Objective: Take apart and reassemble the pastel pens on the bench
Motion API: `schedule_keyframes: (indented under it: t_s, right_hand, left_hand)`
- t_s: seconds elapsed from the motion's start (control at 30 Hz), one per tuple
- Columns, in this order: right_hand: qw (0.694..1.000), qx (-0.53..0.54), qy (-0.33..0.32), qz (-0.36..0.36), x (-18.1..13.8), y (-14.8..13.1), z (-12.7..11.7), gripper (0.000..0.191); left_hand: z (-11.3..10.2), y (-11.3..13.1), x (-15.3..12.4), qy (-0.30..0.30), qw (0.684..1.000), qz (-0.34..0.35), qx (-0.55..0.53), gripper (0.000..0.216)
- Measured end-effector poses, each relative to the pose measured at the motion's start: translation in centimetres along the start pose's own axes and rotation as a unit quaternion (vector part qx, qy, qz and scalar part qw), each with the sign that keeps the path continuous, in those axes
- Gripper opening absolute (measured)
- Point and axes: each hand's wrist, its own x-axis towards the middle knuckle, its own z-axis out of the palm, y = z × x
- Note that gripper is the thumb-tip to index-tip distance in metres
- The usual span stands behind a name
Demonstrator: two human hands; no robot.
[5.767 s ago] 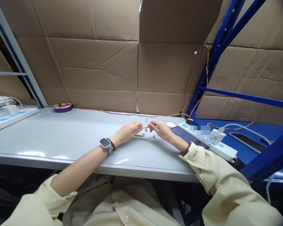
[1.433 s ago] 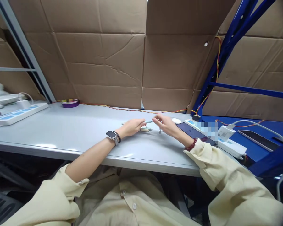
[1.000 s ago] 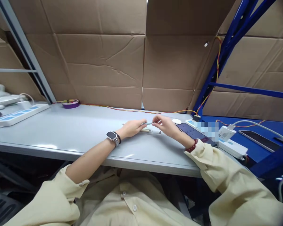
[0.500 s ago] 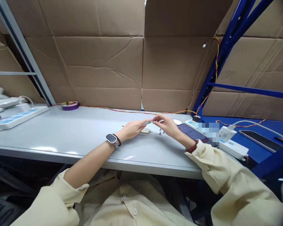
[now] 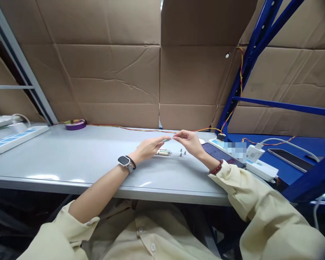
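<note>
My left hand [image 5: 148, 147] is closed round a slim, pale green pen [image 5: 166, 140], its end pointing right above the table. Facing that end, my right hand [image 5: 189, 141] pinches thumb and fingertips together on something too small to make out, with a slight gap between the hands. Below my left hand lie several pens [image 5: 164, 153], their tips to the right and their rear ends hidden by the hand. A few small grey cone-shaped pieces [image 5: 181, 154] rest on the tabletop below my right hand.
A dark tablet or phone [image 5: 219, 153] lies right of my right hand, against a white power strip [image 5: 261, 169]. Behind my right hand is a white round item [image 5: 202, 141]. Purple tape [image 5: 76, 125] and another power strip [image 5: 18, 139] sit left. Cardboard [image 5: 119, 79] walls the back.
My hands have drawn slightly apart, the right fingertips now off the pen's end. More of the small grey cones show below my right hand. The whole view has shifted a little.
</note>
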Motion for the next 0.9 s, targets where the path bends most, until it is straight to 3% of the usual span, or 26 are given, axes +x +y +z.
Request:
schedule_keyframes:
  t_s: [0.17, 0.37, 0.47, 0.57, 0.63, 0.77, 0.9]
  right_hand:
    - [1.000, 0.002, 0.009, 0.002, 0.2, 0.1, 0.0, 0.019]
    - [0.998, -0.019, 0.052, 0.005, 1.0, 1.0, -2.2, 0.023]
    - [1.000, -0.017, 0.000, -0.002, 0.9, 0.8, -2.3, 0.025]
    - [0.997, -0.005, -0.078, -0.013, 0.4, 0.1, -1.2, 0.024]
    - [0.995, -0.002, -0.094, -0.016, 0.2, -0.2, -0.4, 0.023]
    - [0.997, -0.003, -0.073, -0.015, 0.2, -0.1, 0.1, 0.022]
    - [0.999, -0.031, -0.034, -0.015, 0.9, 0.8, -1.1, 0.019]
  left_hand:
    - [0.1, -0.3, 0.1, 0.011, 1.000, 0.000, -0.005, 0.035]
    - [-0.4, -0.8, -0.3, 0.034, 0.999, -0.004, -0.009, 0.036]
    - [-0.3, -0.8, -0.4, 0.030, 1.000, -0.003, -0.006, 0.036]
    - [0.1, -0.6, -0.5, 0.010, 1.000, 0.009, 0.000, 0.036]
    - [0.4, -0.4, -0.4, -0.001, 1.000, 0.013, 0.005, 0.037]
    - [0.5, -0.1, 0.0, 0.005, 1.000, 0.006, 0.010, 0.036]
    - [0.4, -0.1, 0.1, 0.016, 1.000, 0.005, 0.000, 0.035]
